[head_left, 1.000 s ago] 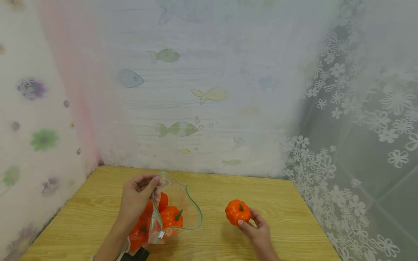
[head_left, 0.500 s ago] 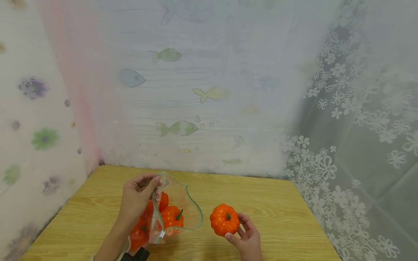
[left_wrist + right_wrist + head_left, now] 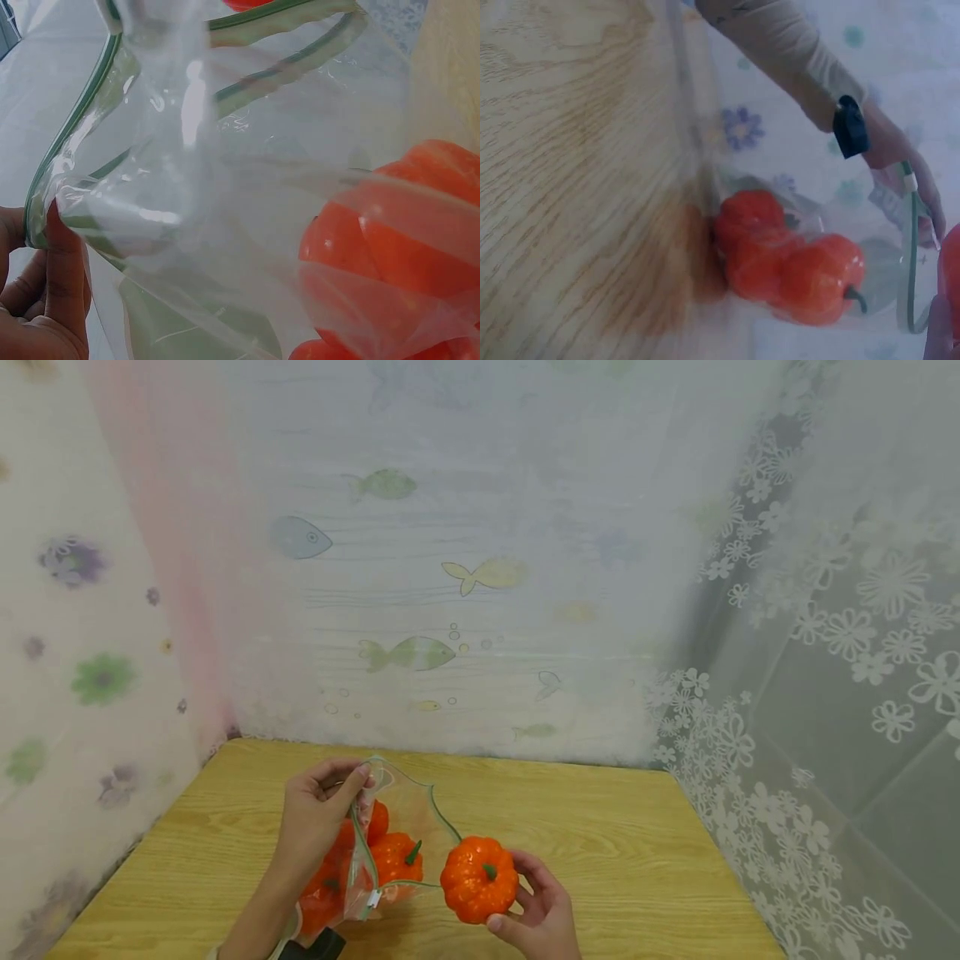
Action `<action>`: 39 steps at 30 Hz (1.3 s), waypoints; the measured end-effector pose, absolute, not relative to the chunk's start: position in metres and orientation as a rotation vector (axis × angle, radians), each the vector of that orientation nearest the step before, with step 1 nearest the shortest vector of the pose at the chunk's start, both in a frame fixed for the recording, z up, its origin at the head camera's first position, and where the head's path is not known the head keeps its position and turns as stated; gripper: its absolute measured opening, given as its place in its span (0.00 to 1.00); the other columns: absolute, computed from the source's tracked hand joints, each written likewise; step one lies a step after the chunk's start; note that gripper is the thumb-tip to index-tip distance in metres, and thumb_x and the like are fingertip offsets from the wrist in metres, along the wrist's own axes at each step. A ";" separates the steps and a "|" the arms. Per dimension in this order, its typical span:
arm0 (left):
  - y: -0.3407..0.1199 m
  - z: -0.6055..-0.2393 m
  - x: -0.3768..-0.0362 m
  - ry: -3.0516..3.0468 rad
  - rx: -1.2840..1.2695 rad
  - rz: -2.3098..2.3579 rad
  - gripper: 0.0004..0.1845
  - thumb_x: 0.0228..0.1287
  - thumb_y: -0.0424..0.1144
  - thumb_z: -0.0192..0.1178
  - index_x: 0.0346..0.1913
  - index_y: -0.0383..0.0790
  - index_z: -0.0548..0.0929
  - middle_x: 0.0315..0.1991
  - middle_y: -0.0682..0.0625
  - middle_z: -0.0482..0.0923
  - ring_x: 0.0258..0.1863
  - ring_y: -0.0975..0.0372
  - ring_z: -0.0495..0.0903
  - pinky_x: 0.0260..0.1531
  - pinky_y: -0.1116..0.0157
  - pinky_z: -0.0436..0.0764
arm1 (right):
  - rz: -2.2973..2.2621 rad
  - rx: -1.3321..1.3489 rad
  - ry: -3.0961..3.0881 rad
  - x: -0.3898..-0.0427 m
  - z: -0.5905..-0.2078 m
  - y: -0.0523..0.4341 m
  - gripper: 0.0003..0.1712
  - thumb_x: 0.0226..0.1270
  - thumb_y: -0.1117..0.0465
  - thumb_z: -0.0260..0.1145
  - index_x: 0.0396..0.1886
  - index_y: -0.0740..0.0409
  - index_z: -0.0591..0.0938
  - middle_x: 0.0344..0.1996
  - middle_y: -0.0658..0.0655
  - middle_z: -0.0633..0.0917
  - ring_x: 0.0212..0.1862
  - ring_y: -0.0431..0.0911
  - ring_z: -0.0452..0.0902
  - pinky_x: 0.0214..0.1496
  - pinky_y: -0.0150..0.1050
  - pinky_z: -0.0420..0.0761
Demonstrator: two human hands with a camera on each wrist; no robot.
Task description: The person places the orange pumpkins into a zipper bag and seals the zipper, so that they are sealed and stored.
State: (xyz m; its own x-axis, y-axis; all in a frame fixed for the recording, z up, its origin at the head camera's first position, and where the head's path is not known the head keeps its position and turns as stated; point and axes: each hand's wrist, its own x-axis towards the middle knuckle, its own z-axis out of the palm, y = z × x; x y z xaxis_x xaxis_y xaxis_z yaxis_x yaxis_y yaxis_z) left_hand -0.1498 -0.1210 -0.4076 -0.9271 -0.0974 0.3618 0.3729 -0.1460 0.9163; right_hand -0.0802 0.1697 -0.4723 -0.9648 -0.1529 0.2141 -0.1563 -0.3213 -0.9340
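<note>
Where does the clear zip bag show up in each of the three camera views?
Head: the clear zip bag sits low, left of centre, its rim pinched by the left hand.
Left wrist: the bag fills most of the picture.
Right wrist: the bag lies at lower right.
Shared landmark: the orange pumpkins inside the bag.

Two bare hands, left hand [image 3: 318, 810] and right hand [image 3: 536, 910], no rings or gloves; forearms bare, unsleeved; at the left wrist, a small black device [image 3: 850, 127] on a pale strap, its underside dark.
</note>
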 end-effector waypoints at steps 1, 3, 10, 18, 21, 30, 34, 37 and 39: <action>-0.121 -0.408 -0.150 -1.812 -0.310 -2.148 0.14 0.74 0.36 0.62 0.46 0.24 0.82 0.32 0.47 0.86 0.20 0.63 0.81 0.20 0.66 0.86 | 2.518 0.435 -1.833 -0.081 -0.471 0.169 0.31 0.59 0.69 0.77 0.61 0.57 0.78 0.58 0.57 0.78 0.54 0.47 0.83 0.53 0.47 0.87; -0.122 -0.407 -0.150 -1.806 -0.310 -2.155 0.15 0.74 0.36 0.62 0.47 0.22 0.81 0.32 0.46 0.86 0.20 0.63 0.81 0.20 0.66 0.86 | 2.524 0.464 -1.839 -0.082 -0.468 0.167 0.32 0.59 0.69 0.77 0.63 0.59 0.77 0.59 0.56 0.78 0.55 0.48 0.83 0.54 0.48 0.87; -0.124 -0.407 -0.150 -1.807 -0.287 -2.160 0.13 0.74 0.36 0.62 0.45 0.25 0.82 0.33 0.43 0.86 0.20 0.63 0.81 0.21 0.66 0.87 | 2.558 0.550 -1.893 -0.088 -0.461 0.161 0.33 0.63 0.69 0.74 0.67 0.64 0.74 0.61 0.57 0.77 0.58 0.49 0.81 0.55 0.48 0.87; -0.123 -0.408 -0.150 -1.805 -0.291 -2.163 0.10 0.74 0.36 0.62 0.44 0.29 0.84 0.32 0.44 0.86 0.20 0.63 0.81 0.21 0.66 0.86 | 2.592 0.680 -1.898 -0.097 -0.462 0.153 0.36 0.63 0.72 0.72 0.70 0.67 0.70 0.63 0.57 0.76 0.61 0.49 0.78 0.57 0.48 0.85; -0.123 -0.409 -0.150 -1.806 -0.302 -2.156 0.12 0.74 0.36 0.62 0.45 0.26 0.83 0.31 0.48 0.86 0.20 0.63 0.81 0.21 0.66 0.86 | 2.591 0.718 -1.907 -0.100 -0.459 0.149 0.37 0.62 0.72 0.72 0.70 0.69 0.69 0.64 0.58 0.75 0.61 0.49 0.78 0.57 0.47 0.86; -0.121 -0.407 -0.148 -1.808 -0.316 -2.162 0.19 0.74 0.36 0.62 0.49 0.17 0.78 0.32 0.45 0.86 0.19 0.62 0.81 0.20 0.66 0.86 | 2.648 0.759 -1.924 -0.101 -0.453 0.135 0.39 0.64 0.71 0.72 0.72 0.69 0.66 0.65 0.57 0.73 0.64 0.50 0.76 0.59 0.45 0.85; -0.119 -0.406 -0.146 -1.810 -0.318 -2.164 0.19 0.74 0.36 0.61 0.49 0.16 0.78 0.31 0.49 0.86 0.19 0.63 0.81 0.19 0.66 0.86 | 2.654 0.775 -1.960 -0.100 -0.450 0.129 0.39 0.66 0.70 0.71 0.73 0.70 0.65 0.66 0.57 0.72 0.64 0.49 0.76 0.60 0.44 0.84; -0.118 -0.405 -0.145 -1.815 -0.316 -2.167 0.18 0.75 0.36 0.61 0.49 0.18 0.79 0.31 0.50 0.86 0.19 0.63 0.80 0.19 0.66 0.86 | 2.645 0.784 -1.988 -0.100 -0.447 0.125 0.39 0.67 0.69 0.70 0.74 0.68 0.64 0.68 0.58 0.70 0.65 0.50 0.75 0.61 0.45 0.83; -0.118 -0.405 -0.145 -1.823 -0.316 -2.165 0.18 0.74 0.37 0.62 0.49 0.19 0.79 0.32 0.49 0.86 0.20 0.62 0.80 0.19 0.66 0.86 | 2.621 0.786 -2.014 -0.101 -0.446 0.122 0.38 0.68 0.69 0.70 0.74 0.67 0.64 0.69 0.60 0.69 0.66 0.51 0.75 0.61 0.45 0.83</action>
